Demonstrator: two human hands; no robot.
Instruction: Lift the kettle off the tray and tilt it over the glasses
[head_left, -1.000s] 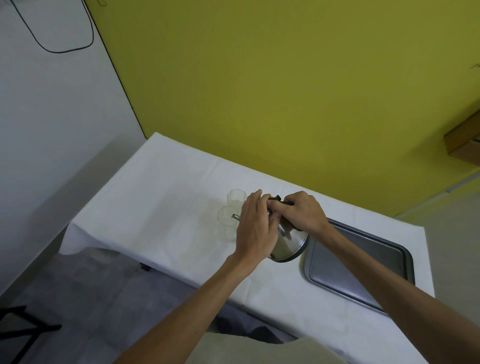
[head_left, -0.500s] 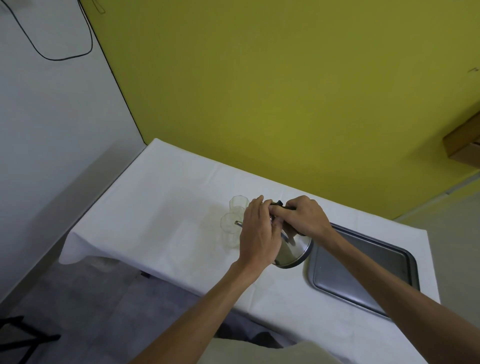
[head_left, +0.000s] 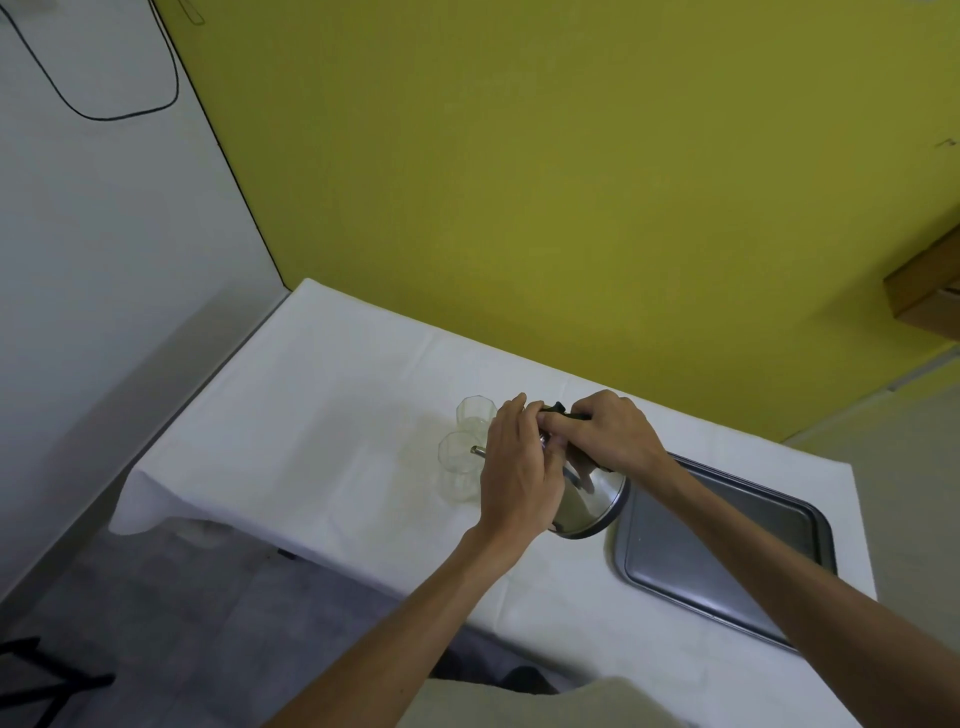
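Currently a steel kettle (head_left: 589, 506) sits tilted at lower centre of the frame, on the white tablecloth (head_left: 322, 415), spout (head_left: 478, 451) pointing left over the nearer glass. Right hand (head_left: 613, 434) is clenched around the kettle's black handle (head_left: 558, 410) from above. Left hand (head_left: 519, 475) is draped over the kettle's top with curled fingers touching the lid area; what exactly it grasps is hidden. Two clear glasses (head_left: 465, 447) stand just left of the kettle, touching or nearly so. Dark metal baking tray (head_left: 727, 551) lies just right of the kettle. Yellow wall (head_left: 571, 182) behind, brown shelf (head_left: 924, 291) at right edge.
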